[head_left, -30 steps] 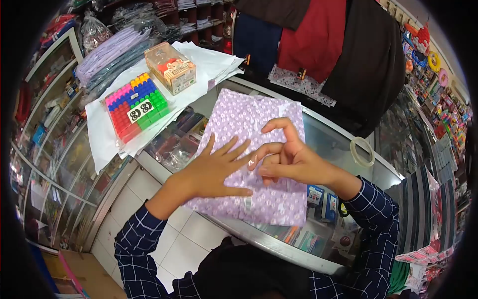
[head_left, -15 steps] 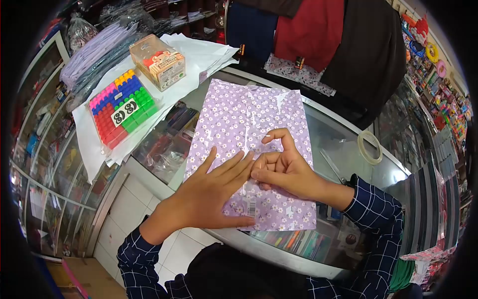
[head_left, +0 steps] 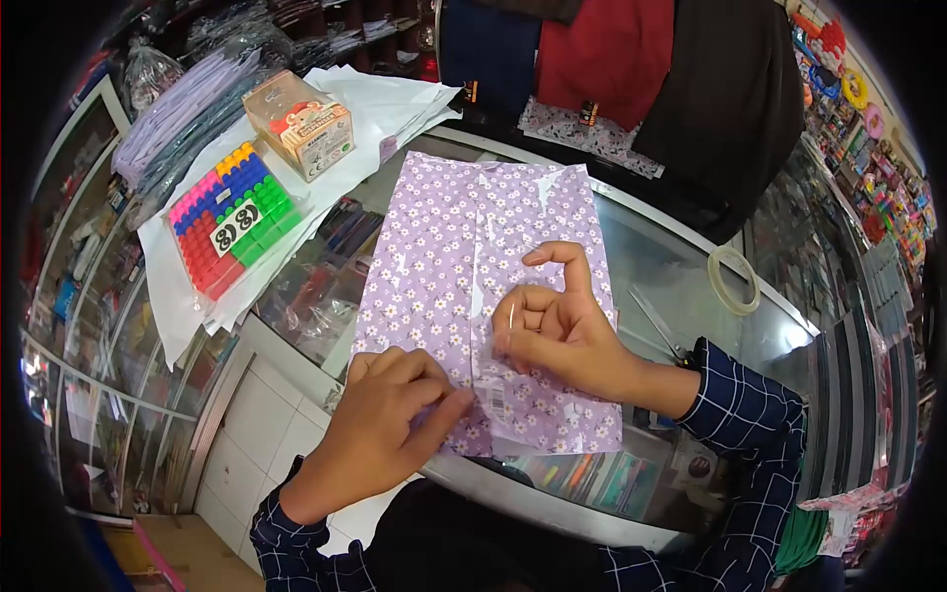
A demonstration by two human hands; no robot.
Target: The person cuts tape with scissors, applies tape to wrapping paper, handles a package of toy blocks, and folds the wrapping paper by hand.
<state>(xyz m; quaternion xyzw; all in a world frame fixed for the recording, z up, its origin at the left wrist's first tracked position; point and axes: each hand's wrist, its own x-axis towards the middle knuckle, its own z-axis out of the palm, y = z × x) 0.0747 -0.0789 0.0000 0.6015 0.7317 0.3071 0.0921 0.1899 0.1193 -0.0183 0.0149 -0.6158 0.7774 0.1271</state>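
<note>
A package wrapped in purple floral paper [head_left: 424, 247] lies on the glass counter, with a lengthwise seam down its middle. My left hand [head_left: 380, 424] is over its lower left part, fingers curled and thumb close to the index finger; whatever lies between them is hidden. Above the lower right half is my right hand [head_left: 567, 340], its index finger raised and bent. Its thumb and other fingers close on a small clear strip that looks like tape. A barcode shows faintly near the package's lower edge.
A clear tape roll [head_left: 733, 280] and scissors [head_left: 659, 324] lie right of the package. At the upper left, colourful blocks [head_left: 232, 222] and a boxed toy [head_left: 301, 123] rest on white paper [head_left: 380, 99]. Dark and red garments [head_left: 607, 69] hang beyond the counter.
My left hand has gone from spread flat on the package to curled, and moved down and left. My right hand stays near the middle, separated from the left. The scissors have come into view.
</note>
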